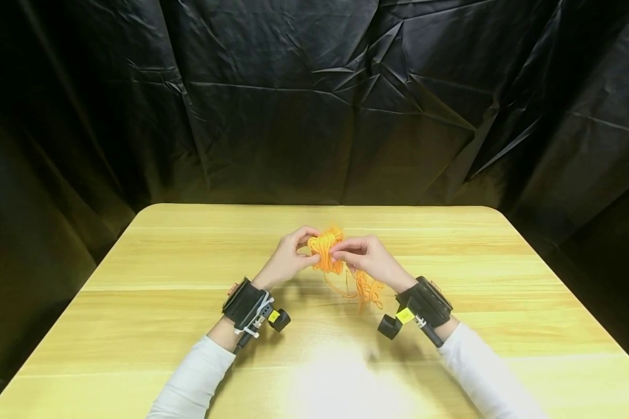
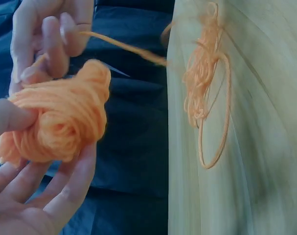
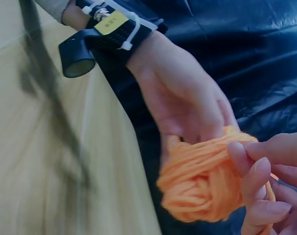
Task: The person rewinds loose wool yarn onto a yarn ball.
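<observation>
An orange ball of yarn [image 1: 325, 250] is held up above the table in my left hand [image 1: 288, 259], thumb on the near side and fingers behind. In the left wrist view the wound yarn [image 2: 60, 117] sits between that thumb and the spread fingers. My right hand [image 1: 373, 260] is at the ball's right side, pinching the yarn strand at its surface. From the right fingers a strand [image 2: 124, 46] runs off toward a loose tangle of yarn [image 2: 202, 78] on the table. In the right wrist view the right fingertips [image 3: 256, 169] touch the ball's edge.
A light wood table [image 1: 162, 326] with rounded far corners lies under both hands. Black sheeting [image 1: 272, 128] hangs behind it. Each wrist wears a black strap with a small camera [image 1: 390, 327]. Glare brightens the table's near middle.
</observation>
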A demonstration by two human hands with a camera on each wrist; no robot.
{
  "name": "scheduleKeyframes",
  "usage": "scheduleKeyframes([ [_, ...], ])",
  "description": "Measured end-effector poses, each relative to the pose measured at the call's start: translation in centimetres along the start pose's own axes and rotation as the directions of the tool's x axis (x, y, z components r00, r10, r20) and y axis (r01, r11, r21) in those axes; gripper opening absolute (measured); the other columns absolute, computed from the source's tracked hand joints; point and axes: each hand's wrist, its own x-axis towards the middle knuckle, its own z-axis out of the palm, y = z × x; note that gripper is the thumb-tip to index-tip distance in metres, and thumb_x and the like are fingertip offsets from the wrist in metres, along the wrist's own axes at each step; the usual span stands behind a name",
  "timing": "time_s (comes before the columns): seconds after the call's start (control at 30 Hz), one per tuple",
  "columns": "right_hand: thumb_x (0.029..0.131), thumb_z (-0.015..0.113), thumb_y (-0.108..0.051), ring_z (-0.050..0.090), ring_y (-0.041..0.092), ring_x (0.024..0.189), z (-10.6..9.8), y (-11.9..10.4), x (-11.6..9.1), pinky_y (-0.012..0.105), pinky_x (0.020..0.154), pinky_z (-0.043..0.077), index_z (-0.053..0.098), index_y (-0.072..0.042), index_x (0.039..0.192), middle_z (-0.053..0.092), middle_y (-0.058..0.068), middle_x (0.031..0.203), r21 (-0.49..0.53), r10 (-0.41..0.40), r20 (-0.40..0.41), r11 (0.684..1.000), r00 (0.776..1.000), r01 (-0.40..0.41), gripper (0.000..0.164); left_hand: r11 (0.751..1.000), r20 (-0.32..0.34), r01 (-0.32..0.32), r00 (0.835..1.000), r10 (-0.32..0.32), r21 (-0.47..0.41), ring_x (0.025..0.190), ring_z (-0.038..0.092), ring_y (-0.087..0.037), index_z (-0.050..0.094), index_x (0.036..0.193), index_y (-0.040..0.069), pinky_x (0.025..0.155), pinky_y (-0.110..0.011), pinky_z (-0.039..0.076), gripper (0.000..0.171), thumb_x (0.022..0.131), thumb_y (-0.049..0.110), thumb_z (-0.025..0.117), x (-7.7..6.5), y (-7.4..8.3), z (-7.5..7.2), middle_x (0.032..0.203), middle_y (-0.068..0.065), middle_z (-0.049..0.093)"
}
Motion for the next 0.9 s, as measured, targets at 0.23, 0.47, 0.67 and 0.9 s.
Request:
scheduleKeyframes([
  [0.23,0.084,0.06,-0.008,0.046,0.017,0.052,-0.3,-0.9,0.5,0.022,0.047,0.042,0.065,0.003,0.097,0.064,0.016,0.081,-0.005,-0.066,-0.043,0.998,0.997,0.066,0.018,1.0,0.144,-0.002,0.99,-0.002,0.027,0.106,0.053,-0.031,0.049,0.114,0.001,0.072,-0.034,0.052,0.036,0.08,-0.002,0.058,-0.2,-0.1,-0.1,0.113,-0.017,0.057],
  [0.47,0.083,0.062,-0.009,0.043,0.013,0.049,0.0,-0.8,1.1,0.021,0.046,0.039,0.066,0.002,0.096,0.061,0.015,0.073,-0.061,-0.104,-0.089,0.993,0.991,0.099,0.017,0.998,0.251,-0.054,0.967,0.05,0.01,0.11,0.051,-0.031,0.047,0.118,-0.001,0.083,-0.035,0.049,0.038,0.081,-0.001,0.057,-0.1,-0.2,-0.1,0.122,-0.018,0.049],
  [0.67,0.082,0.063,-0.009,0.05,0.009,0.059,0.1,-0.1,1.5,0.018,0.05,0.038,0.068,0.0,0.093,0.066,0.013,0.083,-0.134,-0.138,-0.124,0.983,0.983,0.122,0.015,0.998,0.275,-0.028,0.961,0.04,-0.047,0.114,0.047,-0.034,0.044,0.118,-0.005,0.082,-0.035,0.049,0.039,0.081,-0.006,0.055,-0.2,-0.1,-0.1,0.124,-0.021,0.046],
  [0.9,0.081,0.064,-0.011,0.047,0.015,0.06,-0.3,0.4,1.7,0.019,0.047,0.031,0.069,-0.003,0.091,0.066,0.009,0.082,-0.17,-0.134,-0.151,0.979,0.979,0.108,0.014,0.995,0.26,0.003,0.965,0.023,-0.099,0.112,0.049,-0.031,0.042,0.117,-0.001,0.08,-0.041,0.049,0.042,0.079,-0.008,0.057,-0.3,0.1,-0.2,0.122,-0.021,0.048],
])
